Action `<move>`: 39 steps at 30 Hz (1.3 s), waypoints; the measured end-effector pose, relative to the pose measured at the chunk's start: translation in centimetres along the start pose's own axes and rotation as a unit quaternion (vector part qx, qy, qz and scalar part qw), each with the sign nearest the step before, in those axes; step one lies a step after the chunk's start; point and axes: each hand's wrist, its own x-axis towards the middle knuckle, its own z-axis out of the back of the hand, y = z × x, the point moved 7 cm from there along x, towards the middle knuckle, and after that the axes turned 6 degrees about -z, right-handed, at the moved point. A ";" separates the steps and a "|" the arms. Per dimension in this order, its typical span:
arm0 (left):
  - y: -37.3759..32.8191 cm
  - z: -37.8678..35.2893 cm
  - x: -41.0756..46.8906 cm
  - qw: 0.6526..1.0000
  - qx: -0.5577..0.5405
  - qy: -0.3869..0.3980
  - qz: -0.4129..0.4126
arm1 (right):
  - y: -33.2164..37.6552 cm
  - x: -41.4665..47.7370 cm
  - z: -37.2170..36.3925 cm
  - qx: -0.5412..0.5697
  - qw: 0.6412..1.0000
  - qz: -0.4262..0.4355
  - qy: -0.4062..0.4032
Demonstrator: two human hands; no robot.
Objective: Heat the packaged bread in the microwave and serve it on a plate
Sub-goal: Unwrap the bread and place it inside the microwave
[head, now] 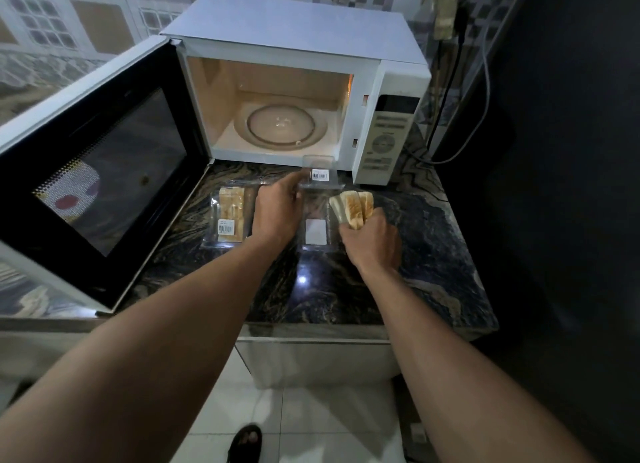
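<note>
Right hand [372, 242]: fingers curled tight around a bunch of bread slices [353, 208], which stick up and forward out of the fist, toasted faces showing. The bread is bare, out of its wrapper.

Left hand [277, 215]: fingers curled on the left edge of a clear pack [317, 203], pinning it to the counter [433, 237]. The pack looks empty, its lid flipped up toward the microwave, barcode label on top. Likely reason for the hold: one hand steadies the flimsy plastic while the other pulls the slices free.

The pack sits between the two hands. The bread is just right of it and touches only the right hand.

A second pack [228, 216] lies flat just left of the left hand, closed, bread inside, untouched.

The microwave [294, 29] stands right behind the hands with its door [104, 157] swung wide to the left and the cavity lit. The glass turntable [280, 125] is bare. The open door gives a short, straight reach from the right hand to the turntable.

Control panel [384, 140] on the microwave's right side; a cable [446, 81] runs up behind it.

No plate in view. Judgement: unwrapping is about done for the first pack, loading comes next, and heating and serving are not started.
</note>
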 end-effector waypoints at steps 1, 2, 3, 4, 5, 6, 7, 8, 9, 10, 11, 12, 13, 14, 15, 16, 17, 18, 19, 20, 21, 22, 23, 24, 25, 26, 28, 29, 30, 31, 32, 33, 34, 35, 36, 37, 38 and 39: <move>0.0 0.0 -0.3 1.000 0.002 0.002 0.002 | -0.2 0.0 0.3 -0.001 1.000 -0.003 -0.002; 0.0 0.0 -0.5 1.000 0.003 0.002 0.005 | -0.4 0.1 0.5 -0.002 1.000 -0.006 -0.004; 0.0 0.0 -0.8 1.000 0.004 0.002 0.006 | -0.5 0.1 0.8 -0.002 1.000 -0.007 -0.007; 0.1 0.0 -1.1 1.000 0.006 0.002 0.006 | -0.5 0.1 1.1 -0.002 1.000 -0.007 -0.010; 0.1 0.0 -1.4 1.000 0.004 0.003 0.006 | -0.5 0.2 1.4 -0.001 1.000 -0.005 -0.014; 0.2 0.0 -1.6 1.000 0.000 0.004 0.006 | -0.5 0.2 1.7 0.000 1.000 -0.002 -0.018; 0.3 -0.1 -1.9 1.000 -0.004 0.008 0.008 | -0.4 0.3 2.0 0.000 1.000 0.001 -0.021; 0.3 -0.2 -2.2 1.000 -0.005 0.011 0.009 | -0.3 0.4 2.3 0.001 1.000 0.003 -0.024; 0.3 -0.2 -2.4 1.000 -0.002 0.014 0.009 | -0.2 0.4 2.6 0.002 1.000 0.005 -0.028; 0.4 -0.2 -2.7 1.000 0.002 0.015 0.009 | 0.0 0.5 2.9 0.005 0.999 0.006 -0.031; 0.4 -0.1 -2.9 1.000 0.003 0.014 0.011 | 0.1 0.6 3.1 0.009 0.999 0.008 -0.033; 0.4 -0.1 -3.1 1.000 0.003 0.014 0.013 | 0.3 0.7 3.3 0.012 0.999 0.008 -0.036; 0.5 -0.2 -3.3 1.000 0.004 0.016 0.015 | 0.6 0.8 3.5 0.013 0.999 0.011 -0.040; 0.6 -0.3 -3.5 1.000 0.008 0.019 0.017 | 0.9 0.9 3.7 0.014 0.999 0.015 -0.044; 0.7 -0.5 -3.6 1.000 0.011 0.022 0.019 | 1.2 0.9 3.9 0.015 0.999 0.020 -0.048; 0.7 -0.7 -3.8 0.999 0.013 0.024 0.017 | 1.6 1.0 4.0 0.018 0.998 0.024 -0.051; 0.8 -0.9 -3.9 0.999 0.011 0.028 0.015 | 1.9 1.1 4.1 0.020 0.998 0.028 -0.053; 1.0 -1.2 -4.0 0.999 0.006 0.033 0.015 | 2.4 1.2 4.2 0.022 0.998 0.032 -0.055; 1.2 -1.4 -4.0 0.999 0.004 0.039 0.019 | 2.8 1.2 4.4 0.023 0.997 0.038 -0.059; 1.5 -1.6 -4.1 0.999 0.006 0.047 0.020 | 3.3 1.4 4.5 0.024 0.997 0.044 -0.062; 1.5 -1.8 -4.1 0.998 0.014 0.054 0.019 | 3.8 1.5 4.7 0.028 0.996 0.051 -0.067; 1.5 -1.8 -4.1 0.998 0.023 0.054 0.014 | 4.3 1.6 4.8 0.033 0.995 0.058 -0.071; 1.6 -1.7 -4.0 0.998 0.029 0.049 0.014 | 4.9 1.8 4.8 0.036 0.995 0.065 -0.073; 1.8 -1.4 -3.9 0.999 0.024 0.037 0.023 | 5.5 2.0 4.8 0.039 0.994 0.072 -0.073; 2.2 -1.2 -3.6 0.999 0.018 0.024 0.041 | 6.1 2.1 4.8 0.042 0.993 0.081 -0.073; 2.8 -1.1 -3.3 0.998 0.014 0.012 0.059 | 6.8 2.4 4.8 0.044 0.992 0.090 -0.073; 4.1 -1.1 -2.4 0.996 0.029 0.006 0.083 | 8.3 2.8 4.8 0.051 0.991 0.102 -0.072; 4.7 -1.3 -1.9 0.994 0.054 0.020 0.089 | 9.1 3.0 4.7 0.052 0.991 0.106 -0.070; 5.5 -1.8 -1.4 0.992 0.075 0.043 0.091 | 9.8 3.3 4.5 0.052 0.990 0.109 -0.067; 6.0 -2.4 -0.9 0.989 0.091 0.074 0.095 | 10.6 3.6 4.4 0.052 0.990 0.114 -0.063; 6.5 -3.0 -0.6 0.984 0.109 0.103 0.099 | 11.3 4.0 4.0 0.054 0.990 0.120 -0.059; 6.9 -3.4 -0.2 0.977 0.133 0.129 0.102 | 12.0 4.4 3.7 0.056 0.989 0.125 -0.057; 7.2 -3.9 0.1 0.971 0.151 0.152 0.102 | 12.6 4.8 3.3 0.057 0.989 0.129 -0.054; 7.6 -4.5 0.4 0.966 0.161 0.176 0.102 | 13.2 5.1 2.9 0.055 0.989 0.131 -0.051; 8.0 -5.2 0.6 0.960 0.168 0.203 0.095 | 13.7 5.5 2.5 0.051 0.989 0.133 -0.048; 8.5 -6.0 0.9 0.952 0.179 0.235 0.086 | 14.2 5.9 2.0 0.047 0.989 0.133 -0.045; 8.9 -6.8 1.3 0.942 0.194 0.264 0.075 | 14.7 6.3 1.6 0.043 0.989 0.133 -0.043; 9.2 -7.3 1.7 0.934 0.207 0.283 0.067 | 15.1 6.8 1.2 0.037 0.989 0.134 -0.040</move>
